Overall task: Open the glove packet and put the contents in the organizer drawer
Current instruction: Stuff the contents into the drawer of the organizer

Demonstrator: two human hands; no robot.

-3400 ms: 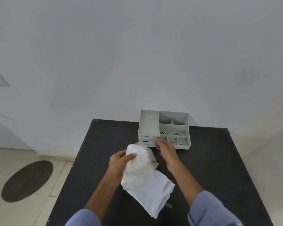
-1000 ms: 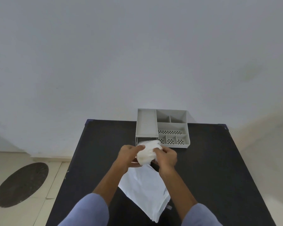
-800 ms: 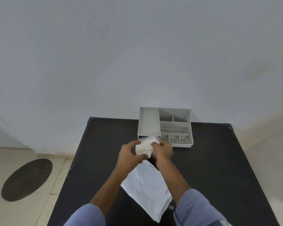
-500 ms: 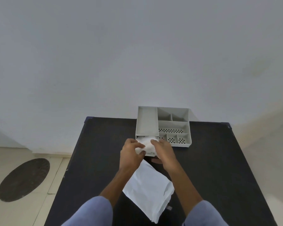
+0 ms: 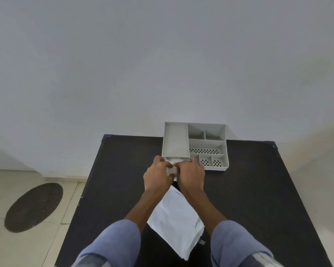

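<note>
A grey plastic organizer (image 5: 207,143) with several compartments stands at the far edge of the black table (image 5: 249,189). Its drawer at the lower left front is pulled out, mostly hidden under my hands. A bundle of white gloves (image 5: 172,166) sits in the drawer opening, with only a small part showing between my fingers. My left hand (image 5: 157,175) and my right hand (image 5: 191,174) both press down on the gloves. The white packet (image 5: 176,222) lies flat on the table between my forearms.
A pale wall rises right behind the organizer. To the left of the table is a tiled floor with a dark oval mat (image 5: 34,207). A small scrap (image 5: 201,242) lies by the packet's near right edge.
My hands carried the bundle of gloves away from the packet to the drawer and pushed it down inside. The packet stayed flat on the table.
</note>
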